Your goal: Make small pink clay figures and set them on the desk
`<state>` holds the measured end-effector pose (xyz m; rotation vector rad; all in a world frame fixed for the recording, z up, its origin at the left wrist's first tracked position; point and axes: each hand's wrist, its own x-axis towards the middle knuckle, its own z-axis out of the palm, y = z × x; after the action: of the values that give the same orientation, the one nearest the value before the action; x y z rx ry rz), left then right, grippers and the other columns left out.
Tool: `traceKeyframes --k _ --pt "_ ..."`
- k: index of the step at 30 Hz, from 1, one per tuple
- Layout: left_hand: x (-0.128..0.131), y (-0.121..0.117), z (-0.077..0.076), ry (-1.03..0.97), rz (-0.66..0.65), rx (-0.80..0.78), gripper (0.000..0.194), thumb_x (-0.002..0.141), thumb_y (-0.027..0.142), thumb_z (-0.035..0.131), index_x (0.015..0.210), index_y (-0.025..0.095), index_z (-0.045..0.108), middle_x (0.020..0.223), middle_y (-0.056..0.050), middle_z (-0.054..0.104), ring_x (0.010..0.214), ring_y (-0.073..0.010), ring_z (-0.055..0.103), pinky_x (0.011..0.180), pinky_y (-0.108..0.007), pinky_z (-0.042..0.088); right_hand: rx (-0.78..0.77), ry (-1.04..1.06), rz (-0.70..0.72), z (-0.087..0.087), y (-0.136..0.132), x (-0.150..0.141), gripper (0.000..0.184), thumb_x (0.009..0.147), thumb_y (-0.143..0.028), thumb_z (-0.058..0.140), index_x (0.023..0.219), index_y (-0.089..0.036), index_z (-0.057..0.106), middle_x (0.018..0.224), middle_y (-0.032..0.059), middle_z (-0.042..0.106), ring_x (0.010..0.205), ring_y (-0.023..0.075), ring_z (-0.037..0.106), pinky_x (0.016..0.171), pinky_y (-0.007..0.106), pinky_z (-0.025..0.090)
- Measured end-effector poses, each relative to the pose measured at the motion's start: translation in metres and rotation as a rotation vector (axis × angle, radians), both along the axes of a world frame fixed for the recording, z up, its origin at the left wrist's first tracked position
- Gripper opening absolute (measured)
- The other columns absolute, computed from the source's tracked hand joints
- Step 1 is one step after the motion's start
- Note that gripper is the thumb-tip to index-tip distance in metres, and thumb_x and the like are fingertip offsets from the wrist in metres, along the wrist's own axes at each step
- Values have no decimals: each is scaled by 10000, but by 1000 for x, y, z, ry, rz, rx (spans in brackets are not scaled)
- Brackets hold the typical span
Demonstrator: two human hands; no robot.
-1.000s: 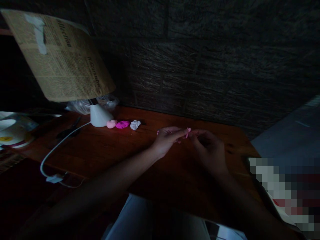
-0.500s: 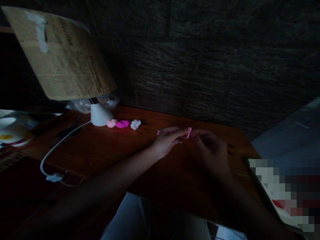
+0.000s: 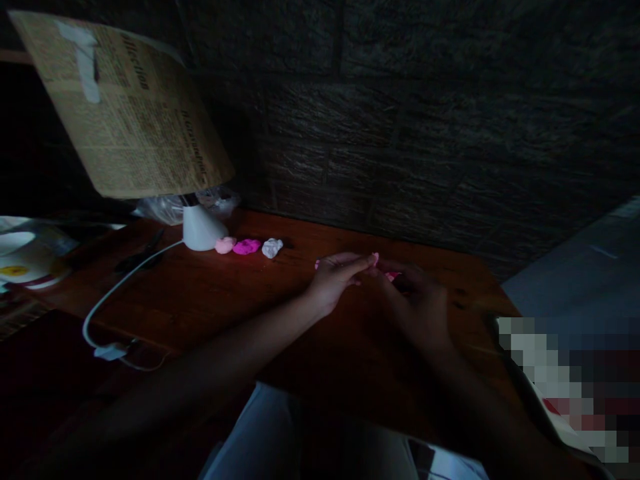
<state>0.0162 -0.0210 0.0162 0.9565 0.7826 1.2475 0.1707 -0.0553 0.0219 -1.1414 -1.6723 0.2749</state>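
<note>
My left hand [image 3: 333,287] pinches a small piece of pink modelling clay [image 3: 375,258] between thumb and fingertips, above the wooden table. Close against it, my right hand [image 3: 423,303] has its thumb and finger at the same piece. More pink clay [image 3: 393,275] shows inside the curled right fingers; how it is held there is partly hidden. To the left, three soft lumps lie in a row on the table: a pale pink lump [image 3: 226,245], a magenta lump [image 3: 247,247] and a white lump [image 3: 273,248].
A lamp with a newsprint shade [image 3: 145,113] and white base [image 3: 199,229] stands at the back left, its white cord [image 3: 107,293] running over the table edge. Black scissors [image 3: 140,257] and a white cup [image 3: 20,257] are farther left. A dark brick wall [image 3: 340,133] closes off the back.
My right thumb and finger have moved left onto the pink piece at the left fingertips. Pink clay in the right hand has come into sight. The left hand hardly moves.
</note>
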Motion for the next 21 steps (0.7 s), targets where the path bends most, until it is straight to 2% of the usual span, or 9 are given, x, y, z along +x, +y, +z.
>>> traceKeyframes --k 3,9,14,17,21 --pt "0 -1 0 16 -6 4 342 607 466 902 769 185 793 856 -48 751 798 -129 636 620 -217 385 -33 51 -23 -2 2 0 227 884 -421 736 978 -226 803 835 50 775 618 171 638 634 334 504" --pt "0 -2 3 65 -29 66 335 617 418 910 836 192 798 919 -56 782 846 -152 665 628 -222 406 -100 237 50 -3 5 2 215 881 -381 728 1017 -230 796 962 63 790 789 193 702 736 345 545" --pt "-2 -1 3 51 -44 92 406 613 395 926 952 211 800 996 -58 794 862 -147 688 622 -207 415 -69 210 63 -1 3 1 172 875 -355 729 980 -240 800 904 47 767 765 184 678 717 339 527" --pt "-3 0 2 63 -69 135 389 606 408 924 922 212 813 976 -56 795 845 -149 683 621 -218 426 -36 190 71 1 2 0 141 876 -330 717 959 -257 805 870 35 756 744 180 664 688 332 518" --pt "-4 2 1 92 -32 170 383 596 422 922 895 205 821 941 -62 795 819 -153 665 631 -242 440 2 163 107 2 2 2 132 883 -295 700 951 -278 812 893 34 753 778 186 672 688 331 529"
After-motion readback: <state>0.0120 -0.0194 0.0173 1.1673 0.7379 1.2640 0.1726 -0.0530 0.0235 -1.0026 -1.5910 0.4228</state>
